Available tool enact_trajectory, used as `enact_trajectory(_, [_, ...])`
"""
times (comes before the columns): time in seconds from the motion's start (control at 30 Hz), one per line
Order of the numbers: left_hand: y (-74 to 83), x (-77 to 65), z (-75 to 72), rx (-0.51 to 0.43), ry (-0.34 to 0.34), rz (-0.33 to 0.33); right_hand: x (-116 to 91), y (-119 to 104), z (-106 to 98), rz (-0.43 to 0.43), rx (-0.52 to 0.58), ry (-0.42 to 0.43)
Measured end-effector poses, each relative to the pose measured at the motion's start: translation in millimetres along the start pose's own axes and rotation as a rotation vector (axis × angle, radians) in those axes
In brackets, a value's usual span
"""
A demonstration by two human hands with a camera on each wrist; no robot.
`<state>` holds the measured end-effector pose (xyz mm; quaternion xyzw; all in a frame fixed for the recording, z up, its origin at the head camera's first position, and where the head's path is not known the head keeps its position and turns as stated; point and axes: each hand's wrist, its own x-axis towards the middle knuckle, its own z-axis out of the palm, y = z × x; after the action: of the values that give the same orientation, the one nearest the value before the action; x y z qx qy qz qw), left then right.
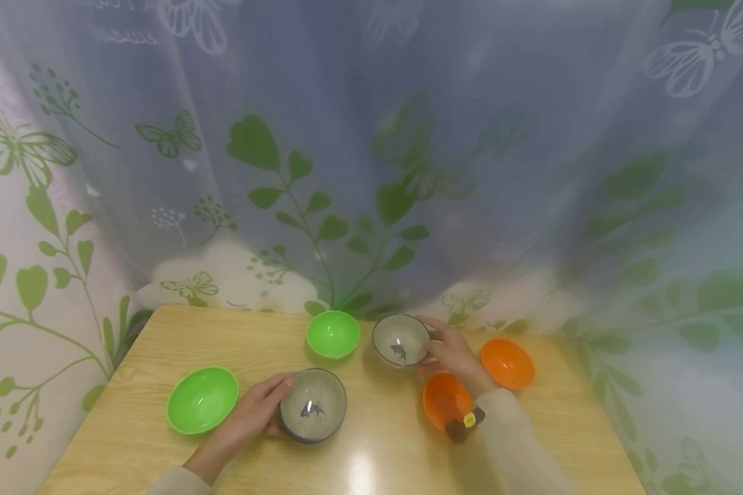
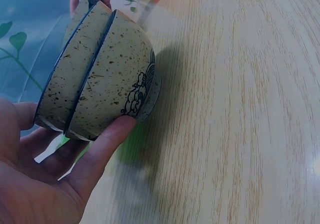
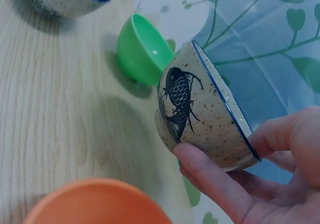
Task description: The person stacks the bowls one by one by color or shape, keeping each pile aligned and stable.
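My left hand (image 1: 250, 414) grips a nested stack of two speckled beige ceramic bowls (image 2: 112, 68) by its side, thumb on the outer wall. From above, the inside of the upper bowl (image 1: 312, 407) shows a dark fish drawing. Farther back and to the right, my right hand (image 1: 453, 352) holds another speckled bowl (image 1: 401, 342) at its rim and side. In the right wrist view this bowl (image 3: 205, 114) is tilted above the table, with a black fish painted on its outside.
A green bowl (image 1: 202, 400) stands left of my left hand, and another green bowl (image 1: 333, 335) at the back. Two orange bowls (image 1: 508, 364) (image 1: 444, 400) lie near my right forearm. Behind the wooden table (image 1: 272, 474) hangs a curtain (image 1: 347, 172) printed with leaves and butterflies.
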<state>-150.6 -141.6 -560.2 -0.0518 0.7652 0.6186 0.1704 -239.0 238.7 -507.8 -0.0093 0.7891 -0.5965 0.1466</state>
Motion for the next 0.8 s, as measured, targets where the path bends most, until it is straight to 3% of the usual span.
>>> enact_trajectory(0.47, [-1.3, 1.0, 0.4, -0.005, -0.003, 0.002, -13.3, -27.6, 14.2, -0.049, -0.025, -0.025])
enact_trajectory(0.8, [-1.6, 1.5, 0.2, 0.005, -0.002, 0.001, -22.0, -40.8, 24.6, -0.112, -0.062, -0.092])
